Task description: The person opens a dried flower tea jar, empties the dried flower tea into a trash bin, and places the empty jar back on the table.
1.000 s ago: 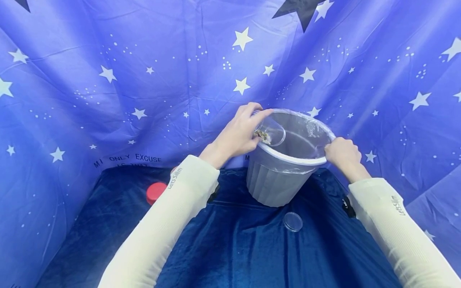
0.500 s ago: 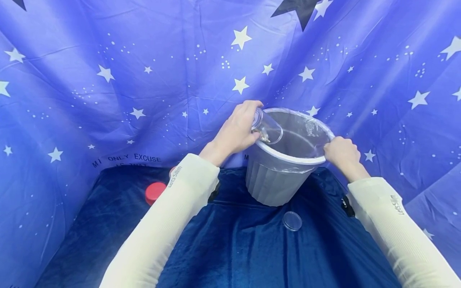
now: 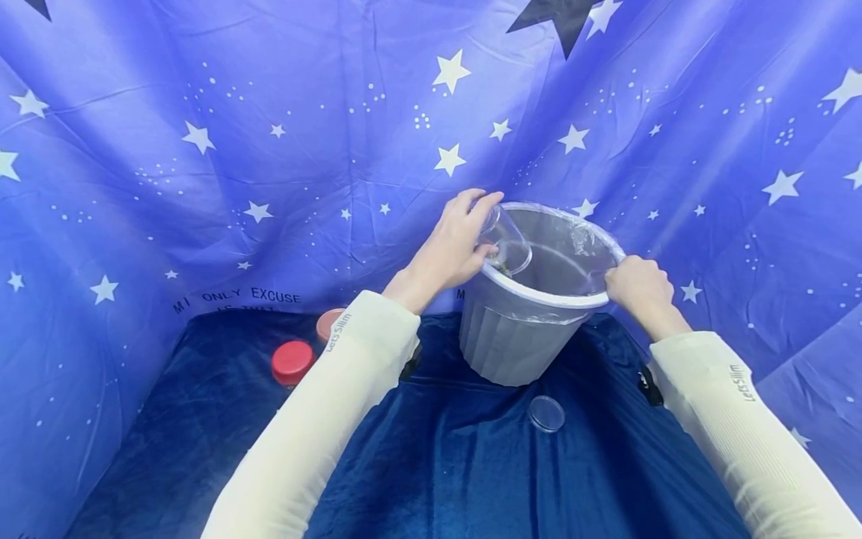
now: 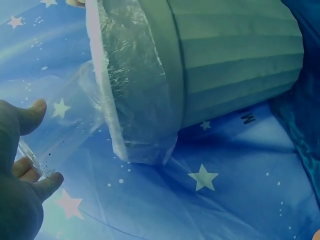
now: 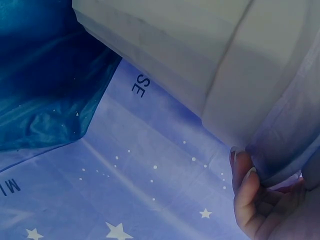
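Note:
In the head view my left hand (image 3: pixel 450 243) grips a clear jar (image 3: pixel 517 238) by its base end, thumb below and fingers above. The jar lies tilted on its side, its mouth over the opening of a grey ribbed trash bin (image 3: pixel 515 344). A few small yellowish-brown bits (image 3: pixel 501 263) show near the lower side of the jar. Through the left wrist view the jar (image 4: pixel 75 112) looks mostly see-through, with dark specks by the fingertips. My right hand (image 3: pixel 643 288) holds the bin's right rim, its fingers (image 5: pixel 246 195) curled under the edge in the right wrist view.
A clear plastic liner (image 4: pixel 132 90) folds over the bin's rim. In front of the bin, a round clear lid (image 3: pixel 547 414) lies on the dark blue cloth (image 3: pixel 431 464). To the left stand a red-lidded container (image 3: pixel 292 362) and a paler red lid (image 3: pixel 328 326), partly behind my left sleeve.
The left hand rolled the jar back, then forward over the rim again, and its fingers spread. Fewer bits show in the jar. The right hand and bin stay in place.

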`<action>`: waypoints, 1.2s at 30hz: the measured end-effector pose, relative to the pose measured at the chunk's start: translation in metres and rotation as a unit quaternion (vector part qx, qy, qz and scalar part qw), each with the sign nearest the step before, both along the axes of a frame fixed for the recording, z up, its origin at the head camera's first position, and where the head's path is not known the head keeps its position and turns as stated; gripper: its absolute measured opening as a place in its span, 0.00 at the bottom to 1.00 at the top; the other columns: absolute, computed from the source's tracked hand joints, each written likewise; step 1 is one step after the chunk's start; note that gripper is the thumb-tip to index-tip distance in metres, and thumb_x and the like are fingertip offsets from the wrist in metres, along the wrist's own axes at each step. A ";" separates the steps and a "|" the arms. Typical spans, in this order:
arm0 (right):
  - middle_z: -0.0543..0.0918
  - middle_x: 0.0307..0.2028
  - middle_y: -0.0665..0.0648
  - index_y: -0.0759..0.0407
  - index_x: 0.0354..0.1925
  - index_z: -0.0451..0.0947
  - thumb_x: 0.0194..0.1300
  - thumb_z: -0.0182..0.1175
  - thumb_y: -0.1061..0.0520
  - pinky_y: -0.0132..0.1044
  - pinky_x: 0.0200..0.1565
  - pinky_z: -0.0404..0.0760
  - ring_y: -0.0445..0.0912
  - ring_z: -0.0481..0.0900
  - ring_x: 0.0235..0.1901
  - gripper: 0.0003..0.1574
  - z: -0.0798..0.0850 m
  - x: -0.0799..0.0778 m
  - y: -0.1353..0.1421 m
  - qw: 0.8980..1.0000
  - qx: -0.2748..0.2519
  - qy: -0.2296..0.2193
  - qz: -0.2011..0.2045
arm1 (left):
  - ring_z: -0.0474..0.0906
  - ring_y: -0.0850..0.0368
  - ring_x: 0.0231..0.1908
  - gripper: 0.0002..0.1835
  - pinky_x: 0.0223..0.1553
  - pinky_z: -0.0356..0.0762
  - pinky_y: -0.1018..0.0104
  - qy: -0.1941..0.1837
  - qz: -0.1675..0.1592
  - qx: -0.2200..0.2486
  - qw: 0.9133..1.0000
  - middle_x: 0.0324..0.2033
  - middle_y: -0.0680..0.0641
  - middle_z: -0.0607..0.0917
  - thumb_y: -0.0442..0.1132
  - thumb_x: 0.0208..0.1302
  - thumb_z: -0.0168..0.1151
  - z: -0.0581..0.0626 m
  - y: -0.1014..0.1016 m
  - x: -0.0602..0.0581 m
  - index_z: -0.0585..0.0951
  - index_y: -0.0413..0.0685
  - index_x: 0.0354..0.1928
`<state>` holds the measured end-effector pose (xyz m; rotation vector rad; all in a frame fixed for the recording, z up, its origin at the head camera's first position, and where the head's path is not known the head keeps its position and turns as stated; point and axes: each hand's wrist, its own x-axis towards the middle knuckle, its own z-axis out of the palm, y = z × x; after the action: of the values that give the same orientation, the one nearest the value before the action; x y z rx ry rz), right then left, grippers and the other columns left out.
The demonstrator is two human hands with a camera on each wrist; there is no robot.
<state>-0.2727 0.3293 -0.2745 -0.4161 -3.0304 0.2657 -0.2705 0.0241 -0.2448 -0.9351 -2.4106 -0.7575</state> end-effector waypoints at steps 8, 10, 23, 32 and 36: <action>0.73 0.49 0.86 0.81 0.49 0.71 0.67 0.38 0.51 0.64 0.38 0.77 0.79 0.74 0.48 0.33 0.001 0.000 -0.001 1.000 -0.003 -0.002 -0.004 | 0.65 0.40 0.67 0.35 0.72 0.60 0.55 0.003 0.009 -0.002 1.000 0.66 0.36 0.69 0.36 0.61 0.67 0.000 -0.001 0.000 0.66 0.41 0.70; 0.73 0.49 0.86 0.81 0.49 0.71 0.67 0.38 0.51 0.64 0.38 0.76 0.79 0.74 0.48 0.33 0.001 0.000 -0.001 1.000 -0.004 -0.002 -0.005 | 0.66 0.41 0.67 0.36 0.71 0.62 0.55 -0.007 0.022 -0.001 1.000 0.66 0.38 0.69 0.38 0.61 0.68 0.001 -0.002 0.000 0.66 0.43 0.70; 0.73 0.50 0.86 0.81 0.49 0.70 0.68 0.38 0.50 0.64 0.38 0.76 0.79 0.73 0.49 0.34 0.001 0.000 -0.001 1.000 -0.003 -0.006 -0.008 | 0.66 0.44 0.65 0.36 0.60 0.74 0.52 -0.038 0.079 0.030 0.996 0.65 0.41 0.69 0.46 0.63 0.66 0.005 -0.008 0.000 0.65 0.54 0.72; 0.72 0.50 0.86 0.81 0.50 0.70 0.68 0.38 0.50 0.64 0.40 0.76 0.79 0.73 0.50 0.34 0.001 0.000 -0.002 1.000 -0.005 -0.011 -0.010 | 0.64 0.40 0.69 0.29 0.72 0.63 0.57 0.116 -0.072 -0.090 0.986 0.66 0.35 0.69 0.28 0.61 0.57 0.003 0.001 0.003 0.70 0.45 0.66; 0.72 0.51 0.86 0.81 0.51 0.69 0.68 0.38 0.49 0.64 0.40 0.76 0.79 0.73 0.50 0.35 0.001 0.000 -0.002 1.000 -0.005 -0.013 -0.012 | 0.63 0.41 0.70 0.26 0.75 0.56 0.58 0.174 -0.104 -0.132 0.970 0.66 0.37 0.70 0.24 0.62 0.52 0.001 0.006 0.007 0.72 0.43 0.63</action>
<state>-0.2722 0.3272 -0.2732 -0.4593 -3.0489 0.2759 -0.2640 0.0304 -0.2434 -1.3210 -2.1547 -0.3070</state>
